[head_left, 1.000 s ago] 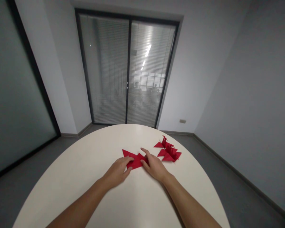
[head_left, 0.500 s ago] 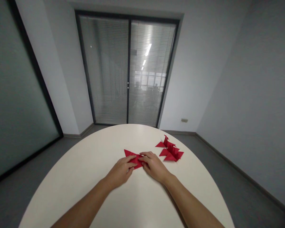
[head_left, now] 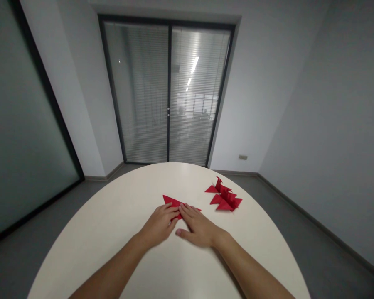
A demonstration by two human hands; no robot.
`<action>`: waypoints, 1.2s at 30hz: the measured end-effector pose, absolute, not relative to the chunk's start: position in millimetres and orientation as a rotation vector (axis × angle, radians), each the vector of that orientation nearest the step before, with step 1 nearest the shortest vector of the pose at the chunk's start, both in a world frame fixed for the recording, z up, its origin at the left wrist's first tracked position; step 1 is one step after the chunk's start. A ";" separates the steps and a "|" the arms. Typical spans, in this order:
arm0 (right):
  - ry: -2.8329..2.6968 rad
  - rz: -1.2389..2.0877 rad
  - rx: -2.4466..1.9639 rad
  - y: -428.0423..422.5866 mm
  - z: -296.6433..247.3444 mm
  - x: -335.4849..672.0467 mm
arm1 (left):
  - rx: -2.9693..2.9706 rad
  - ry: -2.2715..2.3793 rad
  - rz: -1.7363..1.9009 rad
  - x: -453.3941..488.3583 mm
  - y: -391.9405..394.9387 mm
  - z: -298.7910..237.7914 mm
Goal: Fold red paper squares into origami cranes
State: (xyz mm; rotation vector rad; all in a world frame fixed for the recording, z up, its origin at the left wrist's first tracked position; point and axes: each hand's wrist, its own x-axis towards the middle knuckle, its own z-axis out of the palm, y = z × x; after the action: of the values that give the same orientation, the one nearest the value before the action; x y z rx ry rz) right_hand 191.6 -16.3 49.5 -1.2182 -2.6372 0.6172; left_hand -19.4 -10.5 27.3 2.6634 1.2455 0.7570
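A flat piece of red folded paper [head_left: 171,201] lies on the white round table [head_left: 118,224], mostly covered by my hands. My left hand [head_left: 159,225] rests on its near left part with fingers stretched over it. My right hand [head_left: 197,228] lies flat on the right part of the paper, fingers extended and pressing down, thumb pointing left along the table. Neither hand grips anything.
A small pile of finished red folded paper figures [head_left: 224,197] sits on the table to the right of my hands. Beyond the table's far edge are a glass double door with blinds [head_left: 168,91] and grey walls.
My right hand has gone from curled fingertips on the paper to lying flat over it, sliding nearer to me. More of the paper is now covered. The left hand has barely moved.
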 end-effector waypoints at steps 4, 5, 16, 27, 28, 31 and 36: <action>-2.668 0.612 -1.283 -17.8 49.2 188.3 | 2.702 1.266 0.720 -17.2 -13.0 29.6; -2.674 0.607 -1.288 -17.8 48.9 187.9 | 2.709 1.271 0.717 -16.8 -13.3 29.4; -2.668 0.563 -1.354 -18.5 50.1 186.5 | 2.760 1.378 0.655 -10.8 -18.6 37.6; -2.642 0.544 -1.353 -19.6 50.7 186.9 | 2.787 1.508 0.518 -7.6 -23.7 46.1; -2.638 0.539 -1.352 -19.8 50.2 186.8 | 2.785 1.514 0.512 -6.7 -24.1 46.4; -2.625 0.533 -1.351 -20.0 49.2 186.4 | 2.777 1.525 0.500 -5.2 -25.1 47.5; -2.639 0.538 -1.368 -19.8 50.4 185.8 | 2.736 1.627 0.442 -6.4 -25.6 52.1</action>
State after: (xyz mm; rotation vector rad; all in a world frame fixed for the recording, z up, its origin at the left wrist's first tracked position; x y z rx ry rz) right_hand 185.8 -19.8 50.4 -1.3682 -2.6394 0.5380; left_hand -6.4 -25.6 52.1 2.7359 1.6269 0.4424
